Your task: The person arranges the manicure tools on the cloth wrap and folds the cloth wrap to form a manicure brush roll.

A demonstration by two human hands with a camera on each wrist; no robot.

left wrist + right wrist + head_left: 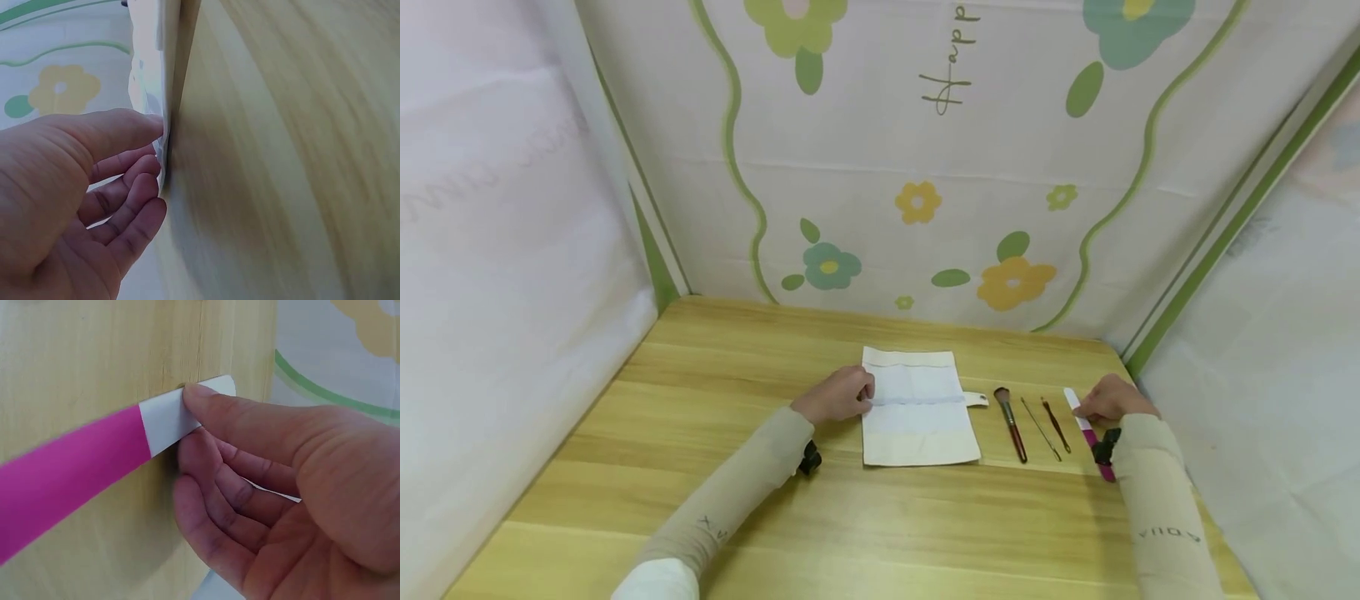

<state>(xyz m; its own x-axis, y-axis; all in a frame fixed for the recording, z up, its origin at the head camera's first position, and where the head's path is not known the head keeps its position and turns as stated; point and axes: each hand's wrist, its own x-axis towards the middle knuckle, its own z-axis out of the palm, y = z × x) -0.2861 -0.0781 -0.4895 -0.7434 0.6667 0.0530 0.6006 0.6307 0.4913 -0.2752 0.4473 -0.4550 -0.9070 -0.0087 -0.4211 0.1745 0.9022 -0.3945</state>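
Observation:
A white roll-up tool pouch [917, 433] lies unrolled on the table, its short strap pointing right. At its left edge, my left hand [842, 393] pinches the fabric; in the left wrist view the thumb [134, 128] presses on the border of the pouch [165, 56]. Far to the right, my right hand [1112, 398] holds a white-and-magenta nail file [1086, 429] near its white end. The right wrist view has the thumb [219, 409] across the white part of the nail file [81, 456], with curled fingers below.
Between pouch and nail file lie a makeup brush [1011, 425], a thin metal stick tool [1041, 429] and a short dark-handled tool [1056, 425], side by side. The wooden table [737, 358] is enclosed by flower-printed fabric walls [850, 158] at the back and sides.

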